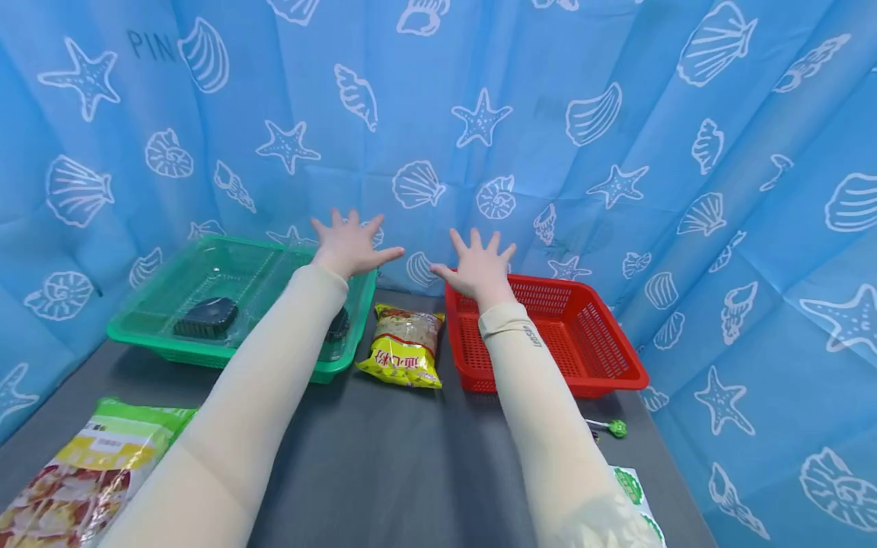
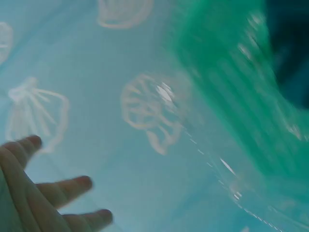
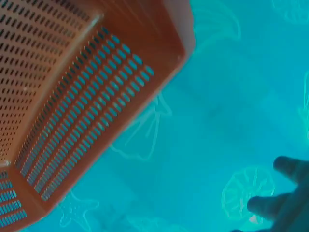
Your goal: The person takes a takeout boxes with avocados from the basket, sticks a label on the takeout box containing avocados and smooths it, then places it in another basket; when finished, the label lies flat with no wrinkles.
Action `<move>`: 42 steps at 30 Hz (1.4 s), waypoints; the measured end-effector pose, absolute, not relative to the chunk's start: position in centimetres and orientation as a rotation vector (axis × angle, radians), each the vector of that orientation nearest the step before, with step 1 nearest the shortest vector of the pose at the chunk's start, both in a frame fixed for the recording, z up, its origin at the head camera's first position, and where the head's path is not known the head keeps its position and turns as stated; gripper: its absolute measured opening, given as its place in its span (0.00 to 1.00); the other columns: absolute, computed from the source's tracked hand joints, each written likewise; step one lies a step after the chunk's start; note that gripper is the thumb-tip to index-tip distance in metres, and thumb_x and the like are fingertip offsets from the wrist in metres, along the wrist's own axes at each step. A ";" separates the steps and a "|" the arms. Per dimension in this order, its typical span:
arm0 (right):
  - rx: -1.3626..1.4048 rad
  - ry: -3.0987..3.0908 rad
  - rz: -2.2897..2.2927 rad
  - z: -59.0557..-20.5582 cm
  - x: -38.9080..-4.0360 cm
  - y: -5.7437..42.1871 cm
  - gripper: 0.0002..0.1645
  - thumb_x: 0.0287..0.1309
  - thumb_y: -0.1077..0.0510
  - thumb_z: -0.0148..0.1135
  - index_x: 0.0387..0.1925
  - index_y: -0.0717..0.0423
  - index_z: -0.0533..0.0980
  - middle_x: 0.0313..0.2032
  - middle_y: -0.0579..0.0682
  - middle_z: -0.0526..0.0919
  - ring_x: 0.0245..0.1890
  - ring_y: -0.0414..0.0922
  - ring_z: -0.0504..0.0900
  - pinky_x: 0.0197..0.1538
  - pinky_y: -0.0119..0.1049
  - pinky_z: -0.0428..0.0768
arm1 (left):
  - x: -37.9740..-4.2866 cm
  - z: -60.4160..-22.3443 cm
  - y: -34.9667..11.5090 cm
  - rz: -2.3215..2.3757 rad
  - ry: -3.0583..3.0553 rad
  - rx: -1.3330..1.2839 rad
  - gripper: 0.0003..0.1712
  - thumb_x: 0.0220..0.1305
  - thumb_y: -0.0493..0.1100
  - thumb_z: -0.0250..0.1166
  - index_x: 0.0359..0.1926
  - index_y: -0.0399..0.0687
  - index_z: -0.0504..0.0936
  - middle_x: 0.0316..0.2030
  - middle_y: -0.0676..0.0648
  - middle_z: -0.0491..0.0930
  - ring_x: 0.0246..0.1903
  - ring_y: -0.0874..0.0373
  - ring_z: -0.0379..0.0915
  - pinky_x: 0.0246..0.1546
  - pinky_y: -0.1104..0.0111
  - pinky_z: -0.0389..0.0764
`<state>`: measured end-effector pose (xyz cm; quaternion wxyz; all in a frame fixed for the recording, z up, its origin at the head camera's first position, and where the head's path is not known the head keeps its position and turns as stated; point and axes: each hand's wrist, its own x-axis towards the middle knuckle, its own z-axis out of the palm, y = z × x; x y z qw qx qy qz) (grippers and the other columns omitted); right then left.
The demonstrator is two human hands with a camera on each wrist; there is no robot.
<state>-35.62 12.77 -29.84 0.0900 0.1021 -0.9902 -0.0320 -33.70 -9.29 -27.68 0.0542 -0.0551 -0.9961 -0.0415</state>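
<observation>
In the head view both arms reach forward with fingers spread. My left hand (image 1: 348, 245) is raised at the right rear of a green basket (image 1: 147, 340), holding nothing. Clear plastic containers with dark contents (image 1: 207, 317) lie inside that basket. Over the rear left corner of a red basket (image 1: 572, 335) is my right hand (image 1: 482, 268), its fingers apart and nothing in them. Between the two baskets a yellow snack bag (image 1: 403, 346) lies on the grey table (image 1: 370, 457). The wrist views show spread fingertips in front of the blue curtain.
A large green and yellow food bag (image 1: 89, 472) lies at the front left. Near the right edge are a green-headed lollipop-like item (image 1: 617, 428) and a white and green packet (image 1: 633, 487), partly behind my right sleeve. A blue shell-print curtain (image 1: 438, 114) hangs around the table.
</observation>
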 end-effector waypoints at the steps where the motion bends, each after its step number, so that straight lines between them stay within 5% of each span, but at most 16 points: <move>1: 0.313 -2.929 -0.098 -30.1 -35.4 12.6 0.49 0.45 0.22 0.37 0.66 0.37 0.42 0.64 0.57 0.49 0.61 0.67 0.43 0.54 0.68 0.43 | -33.5 -27.6 -9.3 -0.143 -3.034 -0.166 0.51 0.45 0.80 0.36 0.66 0.62 0.44 0.64 0.35 0.46 0.60 0.30 0.34 0.48 0.31 0.38; 12: 0.413 -2.676 0.122 -33.0 -29.2 12.9 0.35 0.50 0.39 0.53 0.55 0.54 0.64 0.51 0.55 0.70 0.49 0.54 0.68 0.46 0.53 0.69 | -28.1 -28.5 -7.4 -0.316 -2.994 -0.416 0.47 0.47 0.77 0.40 0.66 0.64 0.45 0.63 0.40 0.53 0.61 0.35 0.42 0.51 0.36 0.48; 24: 0.391 -2.478 0.629 -36.7 -20.9 16.0 0.29 0.47 0.48 0.60 0.50 0.58 0.68 0.48 0.54 0.73 0.48 0.51 0.70 0.48 0.50 0.70 | -19.3 -31.7 -6.8 -0.741 -2.731 -0.537 0.43 0.50 0.71 0.48 0.65 0.60 0.52 0.59 0.50 0.60 0.56 0.54 0.56 0.50 0.50 0.66; 31: 0.283 -2.299 1.042 -39.3 -18.2 16.2 0.23 0.48 0.56 0.62 0.46 0.59 0.69 0.45 0.55 0.73 0.44 0.50 0.72 0.43 0.45 0.74 | -15.3 -35.4 -8.6 -1.127 -2.600 -0.390 0.38 0.55 0.67 0.47 0.64 0.61 0.52 0.61 0.52 0.58 0.59 0.55 0.55 0.53 0.52 0.64; 37: 0.042 -1.930 1.597 -42.8 -16.9 16.0 0.20 0.49 0.64 0.60 0.43 0.63 0.64 0.38 0.60 0.72 0.33 0.45 0.73 0.31 0.27 0.75 | -13.5 -39.1 -9.9 -1.469 -2.366 -0.308 0.30 0.61 0.49 0.52 0.63 0.53 0.56 0.56 0.44 0.64 0.52 0.50 0.63 0.47 0.52 0.68; 42: -0.144 -1.580 1.857 -47.6 -18.8 17.0 0.31 0.46 0.61 0.64 0.47 0.56 0.56 0.36 0.59 0.68 0.26 0.44 0.74 0.26 0.32 0.78 | -13.3 -41.3 -11.1 -1.672 -2.093 -0.203 0.27 0.59 0.36 0.51 0.60 0.43 0.59 0.52 0.41 0.65 0.45 0.58 0.68 0.40 0.72 0.74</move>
